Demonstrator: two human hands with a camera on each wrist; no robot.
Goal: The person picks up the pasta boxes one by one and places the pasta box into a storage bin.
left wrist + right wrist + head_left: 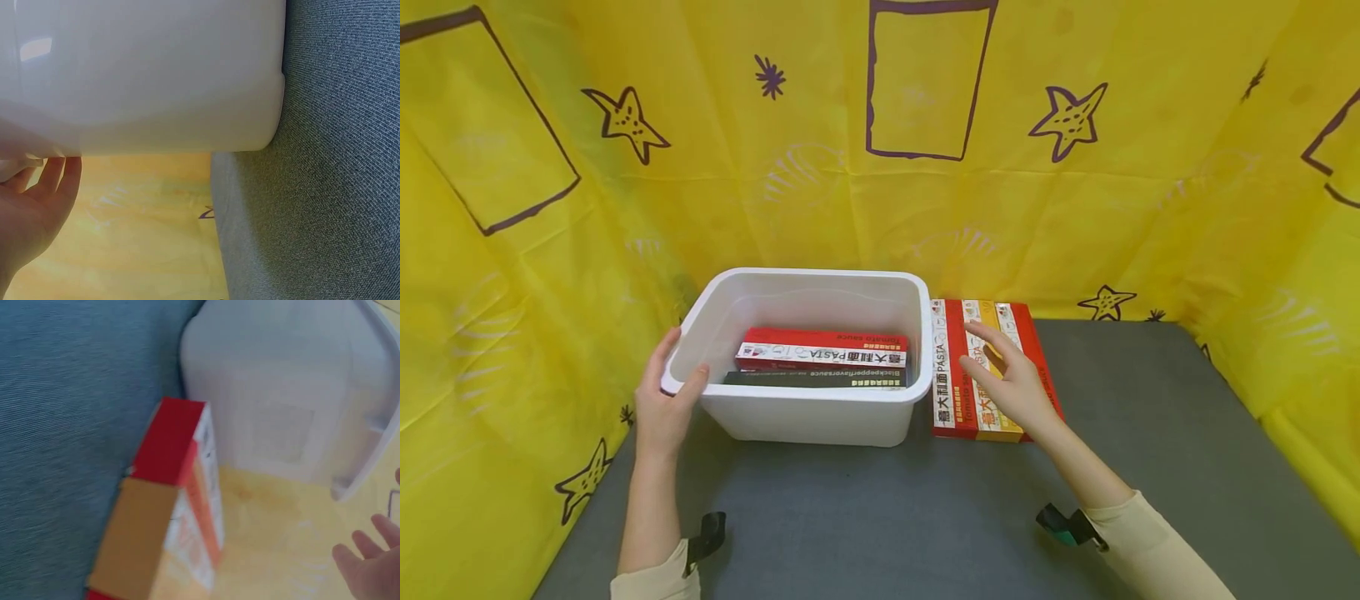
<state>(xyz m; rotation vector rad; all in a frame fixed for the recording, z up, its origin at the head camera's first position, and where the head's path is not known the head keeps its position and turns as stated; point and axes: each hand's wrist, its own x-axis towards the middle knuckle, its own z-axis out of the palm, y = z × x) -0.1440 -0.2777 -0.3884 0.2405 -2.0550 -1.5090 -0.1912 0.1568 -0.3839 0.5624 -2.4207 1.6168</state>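
- While the left hand [662, 408] grips the left rim of the white tub [808, 283], thumb hooked inside and fingers [59, 175] curled round the outer wall, the tub sits steady on the grey desk [880, 517].
- Two pasta boxes [823, 350] already lie flat inside the tub, long axes running left to right.
- More pasta boxes [958, 367] lie side by side on the desk, touching the tub's right wall, long axes running away from the person.
- Right hand [1011, 383] hovers over these boxes, fingers [985, 337] spread and relaxed, holding nothing.
- These boxes lie directly under the right hand, which is far nearer to them than the left; the tub opening lies just to their left.
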